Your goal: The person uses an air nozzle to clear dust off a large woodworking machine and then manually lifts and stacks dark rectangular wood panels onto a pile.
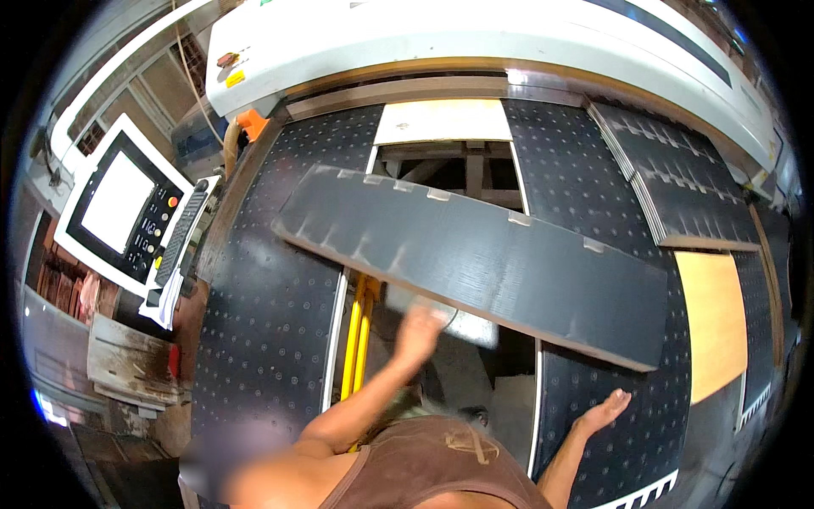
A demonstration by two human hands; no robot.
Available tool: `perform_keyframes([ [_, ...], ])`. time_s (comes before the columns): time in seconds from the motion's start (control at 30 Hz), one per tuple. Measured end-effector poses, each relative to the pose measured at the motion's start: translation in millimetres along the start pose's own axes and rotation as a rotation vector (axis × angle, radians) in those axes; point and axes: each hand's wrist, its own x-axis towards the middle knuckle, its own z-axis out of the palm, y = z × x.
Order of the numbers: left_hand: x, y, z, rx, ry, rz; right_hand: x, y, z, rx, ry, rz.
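A long dark grey board (475, 263), pale-edged with small light tabs along its far side, lies slantwise across two black perforated table sections. My left hand (420, 329) is at the board's near edge, left of its middle. Motion blurs those fingers, so whether they grip or only touch the edge is unclear. Beyond the hand, a shiny pale sheet or plate (471, 328) shows below the board in the gap. My right hand (604, 413) is over the right table section, just short of the board's right end, palm partly up, fingers stretched out, holding nothing.
Stacked dark panels (678, 182) lie at the far right, near a light wood panel (716, 322). Yellow bars (358, 335) run through the gap between the tables. A control screen with keyboard (119, 208) stands left. A white machine beam (407, 38) spans the back.
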Motion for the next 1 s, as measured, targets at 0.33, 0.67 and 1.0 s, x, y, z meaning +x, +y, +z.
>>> perform_keyframes([
  [0.33, -43, -122, -229, 0.130, 0.500, -0.237, -71, -18, 66, 0.153, -0.396, 0.057],
  [0.67, -204, -51, -146, -0.315, 0.128, -0.414, -40, -21, 18, 0.008, -0.280, 0.148],
  [1.0, -115, 4, 6, -0.240, -0.157, -0.051, 116, -10, 38, 0.077, 0.039, -0.006],
])
